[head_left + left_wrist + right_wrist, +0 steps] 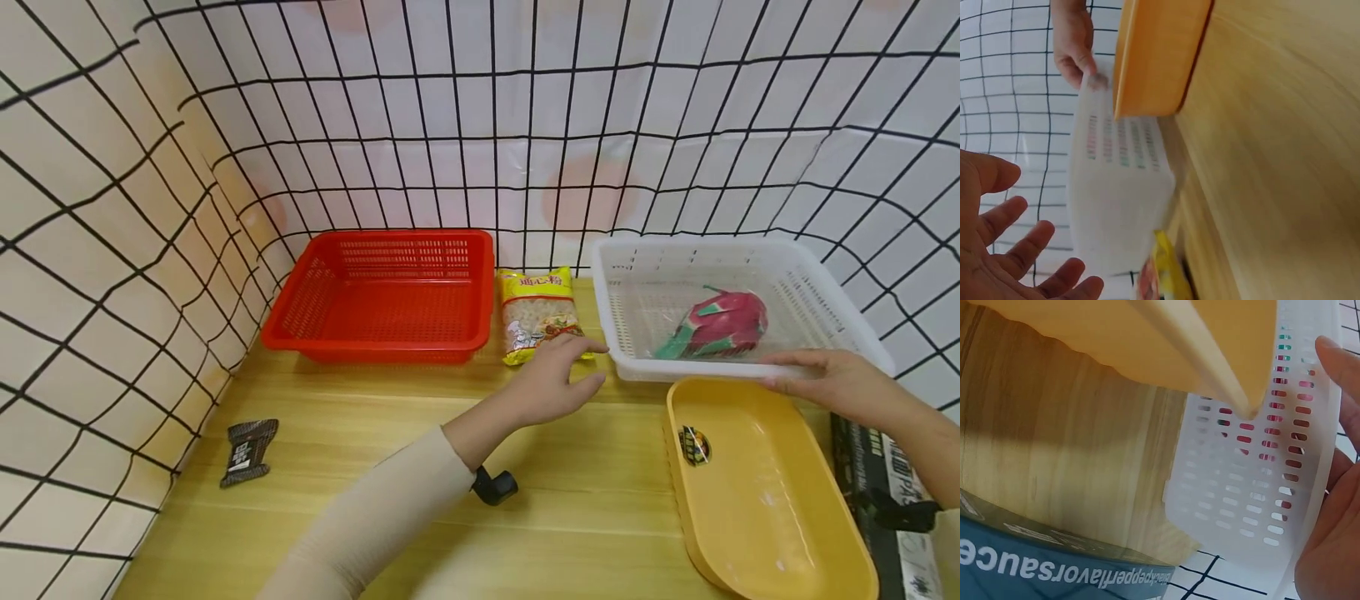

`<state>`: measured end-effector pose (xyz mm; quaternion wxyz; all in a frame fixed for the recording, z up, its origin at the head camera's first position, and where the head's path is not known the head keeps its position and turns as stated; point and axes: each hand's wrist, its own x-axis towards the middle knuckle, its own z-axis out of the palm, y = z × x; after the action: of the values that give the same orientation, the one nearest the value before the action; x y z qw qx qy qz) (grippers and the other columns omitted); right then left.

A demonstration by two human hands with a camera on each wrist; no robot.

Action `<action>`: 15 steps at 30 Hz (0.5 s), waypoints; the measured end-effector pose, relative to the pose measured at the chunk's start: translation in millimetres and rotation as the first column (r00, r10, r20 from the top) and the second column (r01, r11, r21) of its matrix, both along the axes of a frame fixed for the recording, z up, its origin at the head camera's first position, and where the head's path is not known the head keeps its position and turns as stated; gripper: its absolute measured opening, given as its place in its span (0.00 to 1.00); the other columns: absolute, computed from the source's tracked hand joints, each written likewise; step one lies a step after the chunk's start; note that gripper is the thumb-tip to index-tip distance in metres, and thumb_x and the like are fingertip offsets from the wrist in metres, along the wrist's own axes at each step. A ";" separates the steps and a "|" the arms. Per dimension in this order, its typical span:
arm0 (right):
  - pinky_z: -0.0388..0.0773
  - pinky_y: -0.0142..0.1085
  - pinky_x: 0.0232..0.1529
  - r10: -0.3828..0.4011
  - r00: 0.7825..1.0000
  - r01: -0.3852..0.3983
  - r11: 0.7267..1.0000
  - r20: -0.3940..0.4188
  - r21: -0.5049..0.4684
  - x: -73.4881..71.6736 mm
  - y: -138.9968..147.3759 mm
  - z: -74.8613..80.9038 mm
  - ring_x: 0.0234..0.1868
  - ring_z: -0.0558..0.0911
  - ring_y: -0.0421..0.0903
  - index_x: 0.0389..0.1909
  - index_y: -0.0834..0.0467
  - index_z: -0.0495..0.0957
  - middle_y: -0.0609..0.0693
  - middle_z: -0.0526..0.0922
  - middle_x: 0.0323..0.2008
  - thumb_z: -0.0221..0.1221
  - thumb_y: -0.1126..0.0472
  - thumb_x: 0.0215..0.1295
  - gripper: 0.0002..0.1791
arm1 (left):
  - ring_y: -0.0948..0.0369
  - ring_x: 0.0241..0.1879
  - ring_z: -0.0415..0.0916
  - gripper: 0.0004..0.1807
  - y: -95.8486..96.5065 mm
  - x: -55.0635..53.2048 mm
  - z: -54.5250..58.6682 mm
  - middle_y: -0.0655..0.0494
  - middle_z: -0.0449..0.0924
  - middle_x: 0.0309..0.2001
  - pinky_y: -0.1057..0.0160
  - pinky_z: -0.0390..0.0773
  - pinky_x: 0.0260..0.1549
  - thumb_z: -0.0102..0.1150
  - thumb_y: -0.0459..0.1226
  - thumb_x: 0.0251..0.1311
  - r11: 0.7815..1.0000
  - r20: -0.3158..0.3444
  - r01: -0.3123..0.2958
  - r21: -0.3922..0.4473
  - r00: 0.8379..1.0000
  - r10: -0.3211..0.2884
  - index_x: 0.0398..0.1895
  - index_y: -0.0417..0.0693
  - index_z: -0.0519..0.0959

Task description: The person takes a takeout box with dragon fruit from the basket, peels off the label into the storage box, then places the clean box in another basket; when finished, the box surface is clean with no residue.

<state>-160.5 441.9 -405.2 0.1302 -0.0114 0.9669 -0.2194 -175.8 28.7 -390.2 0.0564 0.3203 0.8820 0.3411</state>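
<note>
At the back right stands a white perforated basket (652,369) with a pink and green dragon fruit (723,321) lying in it. My right hand (851,387) grips the basket's near rim toward its right end; in the right wrist view the thumb (1338,365) and fingers lie on either side of that rim. My left hand (557,382) hovers by the basket's near left corner, in front of a yellow bag of pasta (536,304). Its fingers are spread in the left wrist view and hold nothing.
A yellow plastic tub (772,492) sits in front of the white basket, beside a dark sauce box (862,454). To the left is a red basket (375,350), with a small dark wrapped snack (248,451) nearer me. Black wire mesh (492,133) bounds the back and sides.
</note>
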 end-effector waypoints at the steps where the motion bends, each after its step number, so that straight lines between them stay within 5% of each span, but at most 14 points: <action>1: 0.71 0.73 0.51 0.005 1.000 -0.005 1.000 -0.006 0.006 0.5 0.6 0.1 0.59 0.70 0.79 0.69 0.67 0.69 0.81 0.70 0.62 0.60 0.35 0.68 0.44 | 0.57 0.68 0.71 0.23 -6.1 2.8 0.2 0.57 0.76 0.67 0.56 0.73 0.65 0.54 0.46 0.73 1.000 -0.008 -0.003 -0.005 1.000 0.003 0.68 0.54 0.74; 10: 0.70 0.76 0.51 0.015 0.995 -0.021 0.998 -0.097 -0.062 17.0 -31.5 6.7 0.59 0.70 0.76 0.67 0.59 0.72 0.76 0.66 0.68 0.57 0.38 0.72 0.34 | 0.51 0.69 0.68 0.21 -69.5 25.2 -0.5 0.54 0.75 0.66 0.45 0.72 0.65 0.57 0.43 0.72 0.981 0.013 -0.161 0.110 0.987 0.161 0.67 0.55 0.76; 15: 0.64 0.78 0.54 0.084 0.973 -0.093 0.995 -0.213 -0.035 23.4 -64.1 19.6 0.61 0.70 0.71 0.61 0.53 0.78 0.68 0.73 0.65 0.59 0.42 0.72 0.25 | 0.48 0.65 0.68 0.19 -100.5 26.9 -2.5 0.53 0.76 0.64 0.45 0.73 0.61 0.58 0.39 0.71 0.956 -0.124 -0.222 0.192 0.961 0.248 0.63 0.51 0.77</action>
<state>-137.1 377.8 -385.6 0.0361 -0.0807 0.9685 -0.2326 -148.8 -71.9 -392.7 -0.0782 0.2410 0.8820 0.3974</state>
